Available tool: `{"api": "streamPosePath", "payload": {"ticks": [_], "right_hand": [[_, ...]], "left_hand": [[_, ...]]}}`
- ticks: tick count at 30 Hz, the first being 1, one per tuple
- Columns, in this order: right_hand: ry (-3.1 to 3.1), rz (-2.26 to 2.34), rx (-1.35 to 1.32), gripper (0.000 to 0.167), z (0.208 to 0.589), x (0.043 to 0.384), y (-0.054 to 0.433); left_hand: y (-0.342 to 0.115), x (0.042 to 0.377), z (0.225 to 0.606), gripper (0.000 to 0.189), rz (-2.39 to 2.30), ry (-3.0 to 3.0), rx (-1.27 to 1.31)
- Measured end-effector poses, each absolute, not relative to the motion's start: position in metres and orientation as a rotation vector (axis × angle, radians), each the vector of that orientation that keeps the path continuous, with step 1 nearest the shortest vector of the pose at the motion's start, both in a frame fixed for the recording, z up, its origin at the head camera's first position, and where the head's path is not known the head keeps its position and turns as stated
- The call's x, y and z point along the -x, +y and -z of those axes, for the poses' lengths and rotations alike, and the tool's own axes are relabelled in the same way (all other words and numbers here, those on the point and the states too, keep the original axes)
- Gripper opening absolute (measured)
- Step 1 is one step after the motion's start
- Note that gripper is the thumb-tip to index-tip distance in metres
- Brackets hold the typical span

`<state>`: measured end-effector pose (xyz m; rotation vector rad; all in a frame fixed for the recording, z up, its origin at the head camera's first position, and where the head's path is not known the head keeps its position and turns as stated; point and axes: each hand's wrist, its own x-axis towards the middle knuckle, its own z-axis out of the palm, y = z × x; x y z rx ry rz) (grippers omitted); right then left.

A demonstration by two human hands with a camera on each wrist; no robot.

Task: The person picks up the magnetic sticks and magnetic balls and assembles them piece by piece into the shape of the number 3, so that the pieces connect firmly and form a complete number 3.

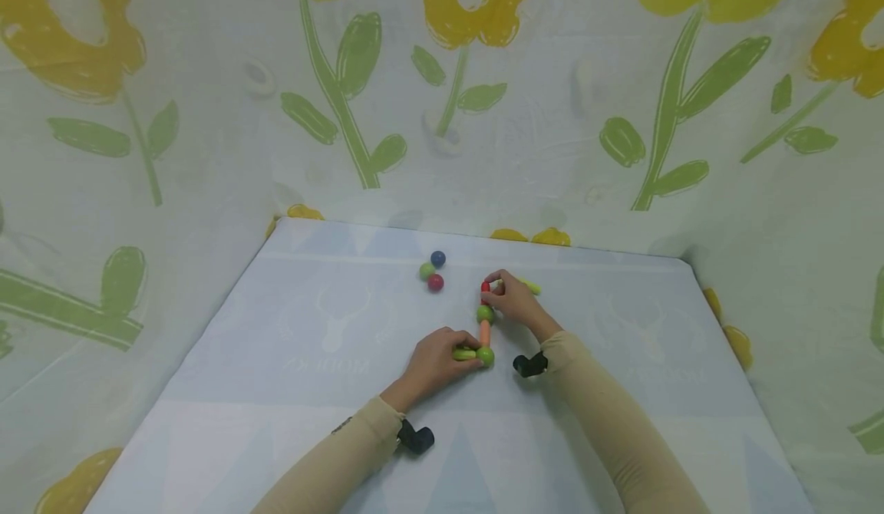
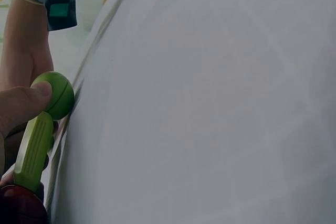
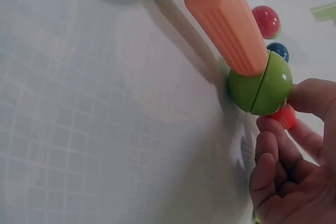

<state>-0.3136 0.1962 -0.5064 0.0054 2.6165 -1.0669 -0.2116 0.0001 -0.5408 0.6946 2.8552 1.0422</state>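
A toy structure of balls and grooved rods lies on the table between the hands. An orange rod [image 1: 486, 334] links a near green ball [image 1: 486, 357] to a far green ball [image 1: 485, 314]. My left hand [image 1: 435, 362] grips the near ball and a yellow-green rod [image 2: 33, 150] joined to it, with the thumb on the ball. At that rod's other end, the left wrist view shows a dark red ball [image 2: 22, 205]. My right hand [image 1: 514, 299] pinches a red rod [image 1: 486, 290] at the far green ball; fingers partly cover this rod in the right wrist view.
Loose blue [image 1: 438, 258], green [image 1: 427, 271] and red balls [image 1: 435, 282] sit together behind the left hand. Another yellow-green rod [image 1: 530, 287] lies just beyond the right hand. Flower-printed cloth [image 1: 539, 115] hangs around the table [image 1: 276, 360].
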Motion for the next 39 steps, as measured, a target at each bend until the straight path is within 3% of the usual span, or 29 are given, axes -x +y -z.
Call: {"api": "streamPosePath", "payload": {"ticks": [39], "right_hand": [[2.58,1.116,0.029,0.043,0.5128,0.3135,0.2003]], "left_hand": [[0.0015,0.2127,0.5419,0.027,-1.041,2.852,-0.709]]}}
